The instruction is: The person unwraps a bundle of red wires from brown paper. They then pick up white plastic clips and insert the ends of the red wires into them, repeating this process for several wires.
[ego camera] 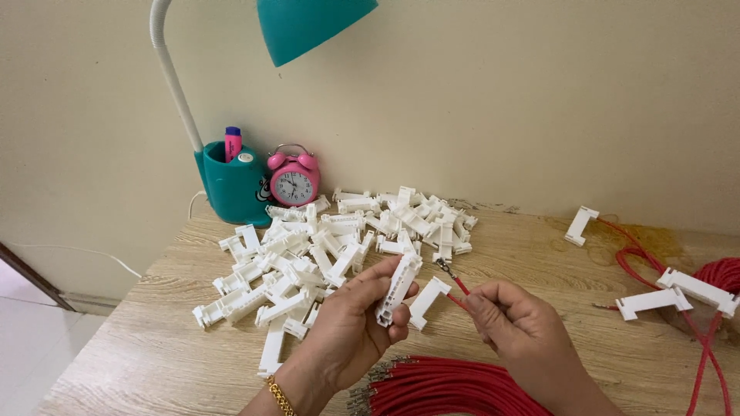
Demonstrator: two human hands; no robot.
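- The table [154,339] carries everything: a big heap of white plastic clips [331,246] spreads from its back edge toward the middle, right behind your hands.
- A bundle of red wires [455,389] lies along the near edge, under your wrists; your forearm could drag it off the edge.
- More red wire, already in white clips [671,296], sits by the right edge, well apart from the heap.
- A teal lamp [231,185] and a pink alarm clock [293,179] stand at the back left, touching the heap's edge; a wide sweep of the arm could knock them.
- Your left hand [351,327] is closed around one white clip [399,289], held upright above the table's middle.
- Your right hand [512,320] pinches a single red wire [461,290] narrowly, its metal tip [445,267] just beside the clip's top.
- The risk, as I judge it: the tip meets the clip at a slant and bends, or the thin wire slips in your pinch, or the clip twists in your grip.
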